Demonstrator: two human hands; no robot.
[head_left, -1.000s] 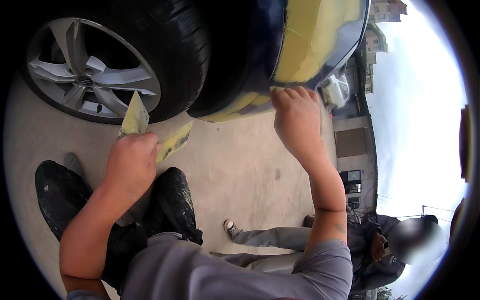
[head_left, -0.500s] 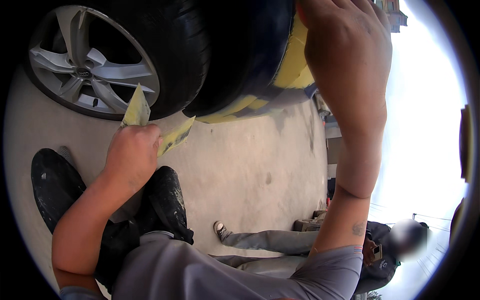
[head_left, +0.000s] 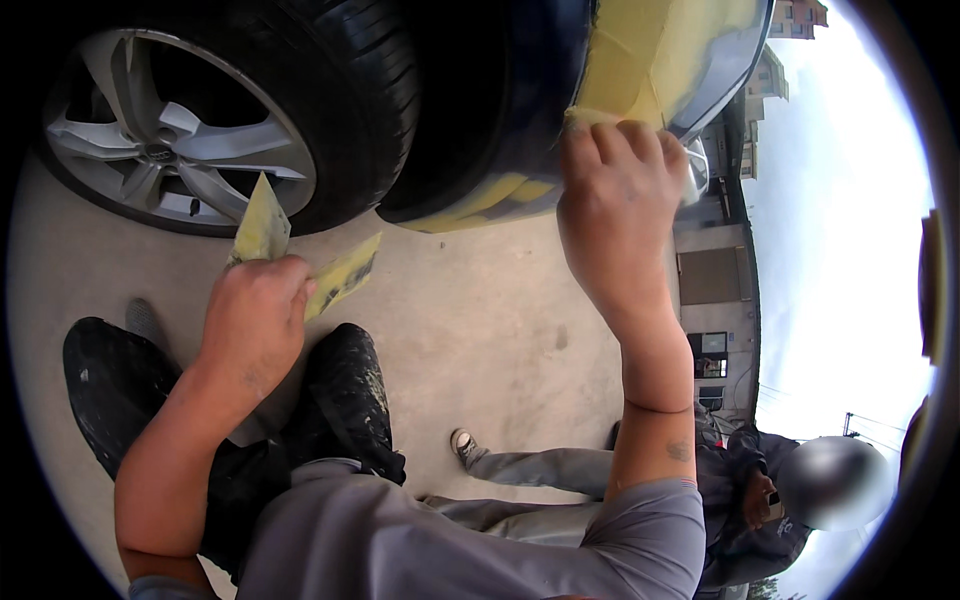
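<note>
My left hand is closed around two thin flat pieces smeared with yellow putty. The pointed piece rises above the fist, and the other piece juts out to its right. Raised at the car's bodywork, my right hand has its fingers curled and pressed close to the lower edge of a yellow putty patch. Whatever is under those fingers is hidden behind the knuckles. The dark blue car panel carries more putty patches lower down.
A black tyre with a silver spoked wheel stands at upper left. My knees in dark, stained trousers are bent beneath. At lower right, a person in a dark jacket holds a phone. Buildings stand beyond the concrete ground.
My right hand has come down and left along the panel, uncovering the large putty patch above it. My left hand keeps its hold and has barely moved. The view has shifted slightly.
</note>
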